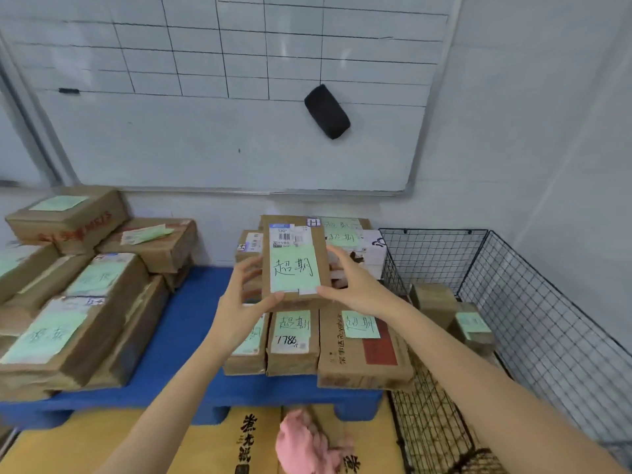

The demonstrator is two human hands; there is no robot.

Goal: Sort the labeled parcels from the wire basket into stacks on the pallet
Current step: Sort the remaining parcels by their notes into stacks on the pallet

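Brown cardboard parcel (294,261), flat and rectangular with a pale green paper label, is gripped by left hand (244,302) and right hand (355,285) above the stack (307,340) on the blue plastic pallet (178,336), left of the wire basket (533,302).

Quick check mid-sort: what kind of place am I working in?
Probably a parcel depot or stockroom: labelled cardboard parcels stacked on a blue pallet, a wire basket holding more, and a gridded whiteboard on the wall.
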